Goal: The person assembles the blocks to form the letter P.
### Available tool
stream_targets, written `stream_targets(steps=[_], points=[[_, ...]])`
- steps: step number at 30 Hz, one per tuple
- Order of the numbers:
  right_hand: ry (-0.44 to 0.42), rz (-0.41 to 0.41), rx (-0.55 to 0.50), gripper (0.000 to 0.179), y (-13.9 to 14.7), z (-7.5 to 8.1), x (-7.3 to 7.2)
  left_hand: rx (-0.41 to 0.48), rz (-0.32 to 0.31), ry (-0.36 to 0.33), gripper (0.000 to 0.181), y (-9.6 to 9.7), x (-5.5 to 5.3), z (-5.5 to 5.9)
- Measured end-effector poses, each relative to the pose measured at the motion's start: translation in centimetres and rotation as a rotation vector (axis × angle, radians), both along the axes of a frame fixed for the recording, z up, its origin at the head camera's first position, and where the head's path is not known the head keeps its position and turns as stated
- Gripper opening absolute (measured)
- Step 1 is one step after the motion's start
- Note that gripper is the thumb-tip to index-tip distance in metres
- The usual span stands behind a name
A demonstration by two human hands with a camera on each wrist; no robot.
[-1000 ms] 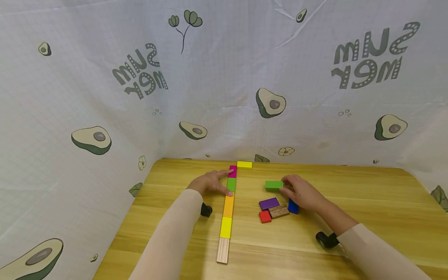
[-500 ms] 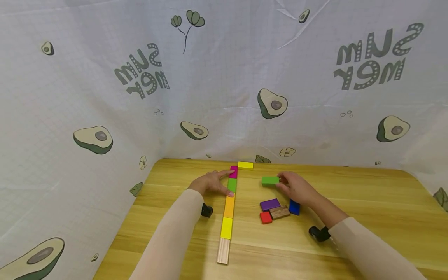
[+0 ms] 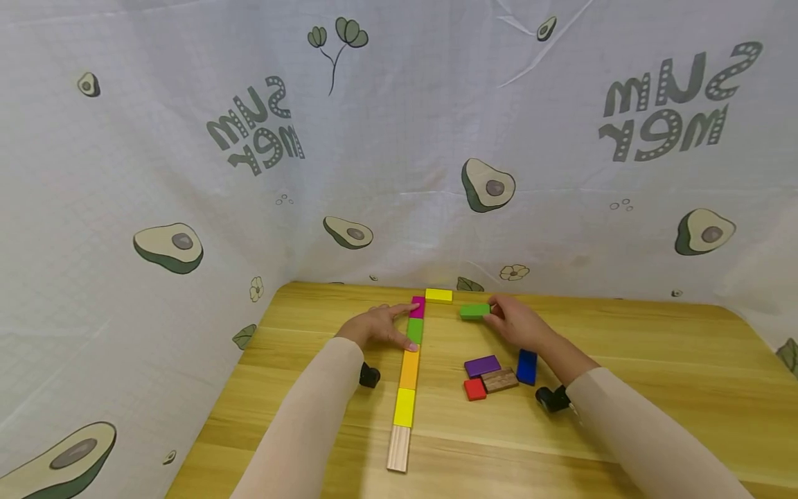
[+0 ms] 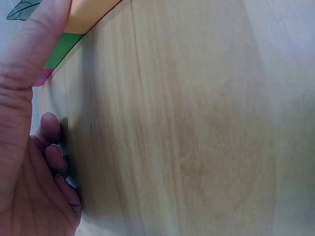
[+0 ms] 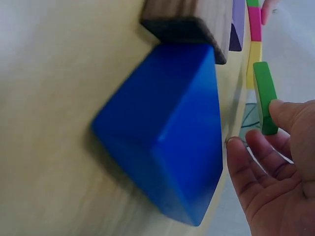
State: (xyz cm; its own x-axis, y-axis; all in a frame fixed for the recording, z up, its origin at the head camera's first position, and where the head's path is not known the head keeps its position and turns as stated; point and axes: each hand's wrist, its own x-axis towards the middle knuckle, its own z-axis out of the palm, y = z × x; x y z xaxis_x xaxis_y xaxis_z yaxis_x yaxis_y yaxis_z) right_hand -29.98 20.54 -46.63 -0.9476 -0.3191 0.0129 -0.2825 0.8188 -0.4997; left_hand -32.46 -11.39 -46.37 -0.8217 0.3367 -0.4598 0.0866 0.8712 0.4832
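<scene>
Because my right hand (image 3: pixel 516 324) pinches the green block (image 3: pixel 474 312) by its right end, below and right of the frame's middle, its left end is free. My left hand (image 3: pixel 377 326), fingers (image 3: pixel 400 309) extended, touches the row of blocks (image 3: pixel 409 369), perhaps to steady it.

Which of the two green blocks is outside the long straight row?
The green block pinched by the right hand; the other green block lies in line between the magenta block and orange block.
</scene>
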Motion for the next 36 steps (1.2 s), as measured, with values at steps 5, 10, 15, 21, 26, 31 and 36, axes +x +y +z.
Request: stream_targets(steps=[5,10,15,21,26,31,36], points=[[-0.041,-0.022,-0.007,0.04,-0.4,0.1,-0.8,-0.003,0.004,-0.001,0.1,0.1,0.0,0.0],[-0.069,-0.038,-0.015,0.04,-0.6,0.0,-1.8,-0.005,0.002,0.002,0.099,0.1,0.1,0.0],[-0.106,-0.063,-0.015,0.04,-0.5,-0.4,-2.8,0.0,0.0,0.002,0.099,0.2,0.2,0.2],[-0.125,-0.095,-0.003,0.042,-0.4,-0.6,-3.6,-0.002,-0.002,0.003,0.099,0.3,0.2,0.2],[-0.102,-0.096,0.018,0.042,-0.6,-0.6,-3.7,-0.011,-0.008,0.008,0.099,0.4,0.2,0.1],[-0.083,-0.11,0.004,0.043,-1.0,-0.8,-3.6,-0.017,-0.008,0.014,0.099,0.2,0.1,0.0],[-0.068,-0.121,0.006,0.043,-1.4,-1.1,-3.7,-0.018,-0.007,0.013,0.099,0.0,0.1,0.0]])
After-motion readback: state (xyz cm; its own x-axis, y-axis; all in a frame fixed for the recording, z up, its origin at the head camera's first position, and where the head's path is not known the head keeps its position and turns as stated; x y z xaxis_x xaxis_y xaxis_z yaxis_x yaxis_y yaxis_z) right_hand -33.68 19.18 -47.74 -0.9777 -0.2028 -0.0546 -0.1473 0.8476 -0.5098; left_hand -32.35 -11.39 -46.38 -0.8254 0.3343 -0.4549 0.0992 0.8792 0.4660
